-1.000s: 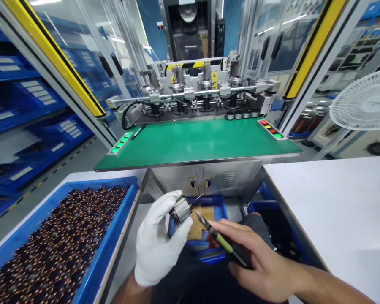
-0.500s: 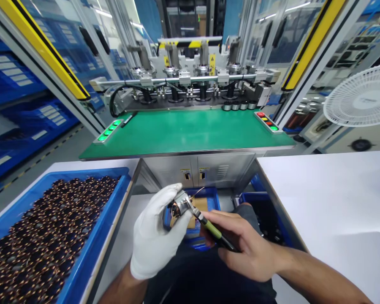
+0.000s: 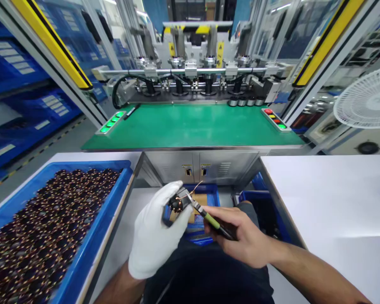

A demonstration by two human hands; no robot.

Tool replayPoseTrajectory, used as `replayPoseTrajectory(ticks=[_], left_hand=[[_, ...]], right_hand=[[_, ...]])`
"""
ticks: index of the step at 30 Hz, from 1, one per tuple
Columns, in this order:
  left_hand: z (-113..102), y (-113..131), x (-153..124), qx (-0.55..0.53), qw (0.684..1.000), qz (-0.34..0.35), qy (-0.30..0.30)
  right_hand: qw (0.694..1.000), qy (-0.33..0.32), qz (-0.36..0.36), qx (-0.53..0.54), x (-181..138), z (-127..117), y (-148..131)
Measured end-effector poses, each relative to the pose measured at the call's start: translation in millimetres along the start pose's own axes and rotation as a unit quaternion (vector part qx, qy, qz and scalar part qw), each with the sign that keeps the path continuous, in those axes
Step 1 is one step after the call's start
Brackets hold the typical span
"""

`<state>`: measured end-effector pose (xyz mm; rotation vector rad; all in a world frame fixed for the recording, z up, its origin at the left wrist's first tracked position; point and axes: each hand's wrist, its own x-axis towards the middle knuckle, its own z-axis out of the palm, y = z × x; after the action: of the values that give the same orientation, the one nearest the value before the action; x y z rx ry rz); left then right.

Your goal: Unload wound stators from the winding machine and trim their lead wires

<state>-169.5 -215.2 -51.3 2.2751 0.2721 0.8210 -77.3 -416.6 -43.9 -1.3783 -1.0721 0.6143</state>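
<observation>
The small black-and-grey cylindrical part with copper windings [image 3: 176,205] sits in the left hand [image 3: 156,232], which has a white fabric glove on and is pinching it between thumb and fingers, up above the person's lap. A thin bare copper wire [image 3: 196,186] pokes out of it, angling up and away. Right hand [image 3: 240,236] is bare and wrapped round a pair of metal pliers with green-and-black handles [image 3: 211,220]; the tips are right up at the part by the wire, but honestly can't tell if they're gripping it. Off to the left there's a blue plastic tray [image 3: 122,192] packed with dark, copper-wound pieces [image 3: 60,223]. Straight ahead, four little silver-and-black cylinders [image 3: 246,101] stand in a row at the back of a flat green worktop [image 3: 193,126].
</observation>
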Motion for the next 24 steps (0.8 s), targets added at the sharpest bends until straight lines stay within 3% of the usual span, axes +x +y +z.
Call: replayPoseTrajectory(ticks=[7, 11, 14, 18, 21, 24], left_hand=[[4, -5, -10, 0.018, 0.999, -0.024, -0.009], [8, -12, -32, -0.023, 0.999, -0.008, -0.021], [-2, -20, -43, -0.023, 0.998, -0.056, -0.033], [-58, -41, -22, 0.037, 0.983, -0.174, 0.037], [-116, -76, 13, 0.08, 0.971, -0.212, 0.077], [-151, -130, 41, 0.145, 0.954, -0.259, -0.044]], right_hand=[[0.986, 0.003, 0.04, -0.162, 6, -11, -1], [0.945, -0.037, 0.034, -0.323, 1, -22, 1], [0.902, -0.051, -0.036, -0.427, 6, -45, 5], [0.852, 0.015, -0.116, -0.51, 48, -106, 1], [0.81, 0.093, -0.089, -0.572, 96, -161, 0], [0.788, 0.149, 0.004, -0.597, 133, -203, 11]])
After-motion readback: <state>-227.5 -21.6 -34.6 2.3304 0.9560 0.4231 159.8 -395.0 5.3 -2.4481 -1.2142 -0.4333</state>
